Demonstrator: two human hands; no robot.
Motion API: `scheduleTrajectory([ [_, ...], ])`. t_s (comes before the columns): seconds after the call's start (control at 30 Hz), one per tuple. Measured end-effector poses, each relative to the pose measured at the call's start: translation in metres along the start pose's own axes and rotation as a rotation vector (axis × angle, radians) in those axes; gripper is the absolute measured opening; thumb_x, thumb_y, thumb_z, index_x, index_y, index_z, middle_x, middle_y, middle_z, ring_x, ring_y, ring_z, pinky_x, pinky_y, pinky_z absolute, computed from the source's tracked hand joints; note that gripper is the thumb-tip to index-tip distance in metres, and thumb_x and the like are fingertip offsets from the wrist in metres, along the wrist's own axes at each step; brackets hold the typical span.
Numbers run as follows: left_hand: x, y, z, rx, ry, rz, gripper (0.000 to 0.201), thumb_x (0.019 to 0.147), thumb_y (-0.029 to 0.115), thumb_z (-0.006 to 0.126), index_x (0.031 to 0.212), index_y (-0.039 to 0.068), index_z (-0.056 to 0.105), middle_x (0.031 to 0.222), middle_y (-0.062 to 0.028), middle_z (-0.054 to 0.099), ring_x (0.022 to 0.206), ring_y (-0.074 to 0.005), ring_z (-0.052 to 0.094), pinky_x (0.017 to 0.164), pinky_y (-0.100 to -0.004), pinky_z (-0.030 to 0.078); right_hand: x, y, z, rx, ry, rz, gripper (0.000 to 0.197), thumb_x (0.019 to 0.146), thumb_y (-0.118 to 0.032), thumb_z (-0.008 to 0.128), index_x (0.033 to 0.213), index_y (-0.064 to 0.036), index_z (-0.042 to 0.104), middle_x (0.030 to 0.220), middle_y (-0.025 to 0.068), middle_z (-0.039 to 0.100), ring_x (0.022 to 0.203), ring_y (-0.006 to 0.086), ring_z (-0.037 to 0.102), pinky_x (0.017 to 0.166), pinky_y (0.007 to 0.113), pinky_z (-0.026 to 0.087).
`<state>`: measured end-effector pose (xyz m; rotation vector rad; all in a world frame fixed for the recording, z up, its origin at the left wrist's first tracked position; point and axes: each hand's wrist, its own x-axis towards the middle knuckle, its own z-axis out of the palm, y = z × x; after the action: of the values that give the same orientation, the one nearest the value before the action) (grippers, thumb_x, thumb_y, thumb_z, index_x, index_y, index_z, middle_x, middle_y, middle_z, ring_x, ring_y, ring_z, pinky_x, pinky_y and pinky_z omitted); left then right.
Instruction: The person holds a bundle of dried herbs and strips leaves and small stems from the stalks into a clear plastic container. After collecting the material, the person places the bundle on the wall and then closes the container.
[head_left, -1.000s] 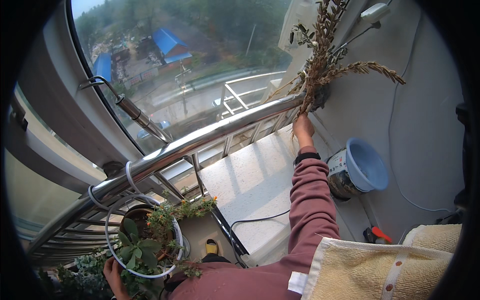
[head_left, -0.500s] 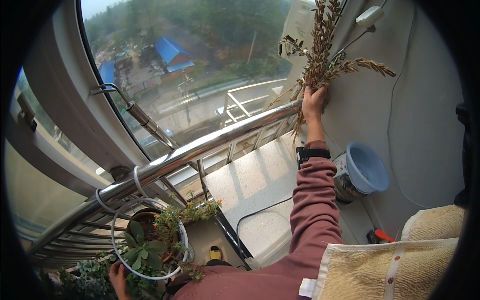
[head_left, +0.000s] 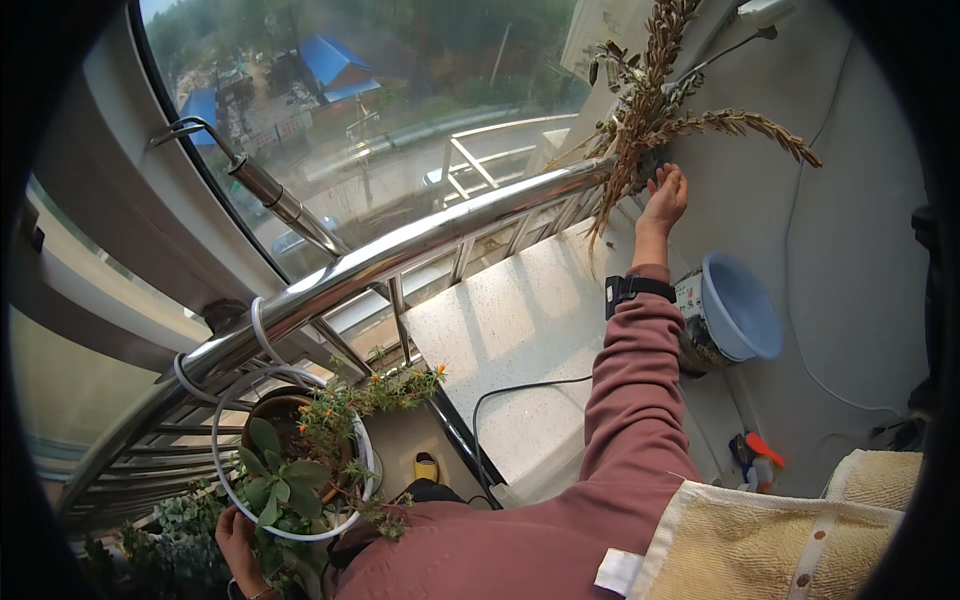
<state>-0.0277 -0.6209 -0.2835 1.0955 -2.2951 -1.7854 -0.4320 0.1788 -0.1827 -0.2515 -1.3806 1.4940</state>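
Where the railing ended, dried stalks leaned, right hand half-open just beside, left hand below the railing's near end, grip unclear, white tabletop beneath it, floor past the tabletop's dark edge.

Daylight is admitted by the window; striped shadows are cast on the white slab, glare is caught by the rail, and edges are bent near the blackened rim.

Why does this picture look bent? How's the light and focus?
Head view: the fisheye lens bends the window frame and blackens the corners; head view: barred shadows stripe the white surface, glare brightens the rail; head view: dried plant fairly crisp, trees outside hazy.
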Motion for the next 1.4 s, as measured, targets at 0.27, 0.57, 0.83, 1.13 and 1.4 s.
scheduleTrajectory([
  [0.27,0.007,0.004,-0.001,0.059,-0.017,-0.075,0.018,0.095,0.016,0.058,0.104,0.001,0.065,0.08,-0.0006,0.064,0.065,-0.0063,0.053,0.056,-0.0232,0.039,-0.006,0.149,-0.114,-1.253,-0.511,-0.054,0.039,0.091,-0.01,0.048,0.128,-0.0036,0.058,0.108,0.0198,0.067,0.101,0.0329,0.064,0.09,0.04,0.049],
  [0.57,0.01,0.005,-0.001,0.008,0.025,-0.008,0.019,0.094,0.015,0.061,0.104,-0.001,0.063,0.087,-0.004,0.065,0.074,-0.0107,0.061,0.065,-0.0253,0.048,-0.05,0.102,-0.076,-1.661,-0.664,0.177,0.028,0.087,-0.006,0.056,0.111,-0.0117,0.068,0.119,0.0225,0.063,0.116,0.0358,0.059,0.094,0.042,0.048],
  [0.83,0.01,0.008,0.007,-0.003,-0.079,-0.016,0.025,0.095,0.018,0.062,0.109,-0.002,0.062,0.091,-0.0045,0.065,0.079,-0.0097,0.061,0.069,-0.0251,0.049,-0.053,0.09,-0.08,-1.794,-0.74,0.273,0.023,0.087,-0.005,0.052,0.105,0.0004,0.066,0.107,0.0248,0.068,0.094,0.0391,0.068,0.076,0.043,0.057],
  [1.13,0.035,-0.033,-0.039,-0.147,-0.227,0.054,0.026,0.095,0.018,0.062,0.112,-0.002,0.062,0.092,-0.0044,0.065,0.074,-0.0095,0.058,0.065,-0.0243,0.046,-0.088,-0.041,-0.04,-0.614,-0.46,0.896,0.012,0.094,-0.004,0.059,0.104,0.0004,0.063,0.076,0.0012,0.058,0.062,0.0128,0.058,0.059,0.029,0.057],
  [1.4,0.059,-0.079,-0.09,-0.293,-0.307,0.102,0.018,0.097,0.011,0.058,0.109,0.0,0.062,0.092,-0.0055,0.065,0.071,-0.0082,0.057,0.063,-0.0206,0.045,-0.173,-0.187,-0.031,-0.105,-0.475,0.832,0.012,0.095,-0.006,0.06,0.104,0.002,0.063,0.084,0.0061,0.063,0.074,0.0146,0.064,0.075,0.03,0.061],
])
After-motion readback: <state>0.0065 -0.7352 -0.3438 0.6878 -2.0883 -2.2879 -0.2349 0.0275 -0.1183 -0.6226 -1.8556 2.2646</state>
